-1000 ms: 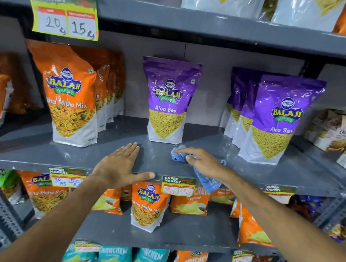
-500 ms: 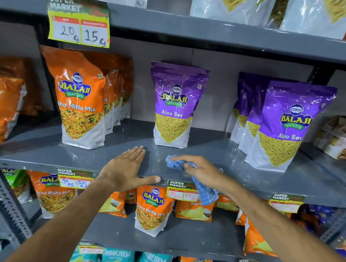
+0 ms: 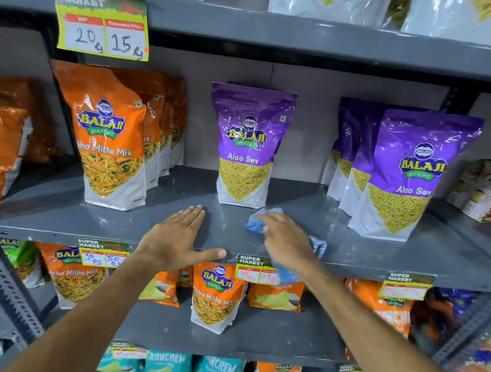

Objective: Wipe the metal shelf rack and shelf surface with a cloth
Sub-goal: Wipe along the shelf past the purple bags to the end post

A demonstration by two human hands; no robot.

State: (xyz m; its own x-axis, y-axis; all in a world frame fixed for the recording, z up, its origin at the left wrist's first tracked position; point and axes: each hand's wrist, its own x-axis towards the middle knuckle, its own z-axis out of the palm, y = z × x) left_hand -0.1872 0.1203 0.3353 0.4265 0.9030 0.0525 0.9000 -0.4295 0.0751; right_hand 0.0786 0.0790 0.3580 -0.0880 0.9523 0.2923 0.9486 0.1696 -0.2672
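Currently mid-wipe on the middle shelf (image 3: 375, 254), a grey metal board running left to right across the view. Right hand (image 3: 287, 243) presses a blue cloth (image 3: 258, 224) onto the shelf surface; fingers curled down over it, part of the cloth bunched ahead of the fingertips, the rest trailing under the wrist and hanging over the front lip beside a price tag (image 3: 256, 272). Left hand (image 3: 175, 236) lies flat and empty on the shelf, fingers spread forward, thumb along the front edge, just left of the cloth hand. Key relation: the bare strip of shelf runs sideways along the board's long axis, so the unwiped stretch lies mostly to the right of the cloth, toward the front purple bag (image 3: 406, 174), and the right hand is the nearer one. Directly behind the cloth, very near it, stands a single purple bag (image 3: 247, 147); a wipe going deeper would meet its base. Count on this shelf: one purple bag at centre, a row of about three or four at right (rear ones overlap, hard to separate), a row of orange bags (image 3: 109, 136) at left, roughly four, more orange ones at the far left edge. Two hands, one cloth. Three shelf-edge price tags visible, plus one larger tag (image 3: 102, 25) above.
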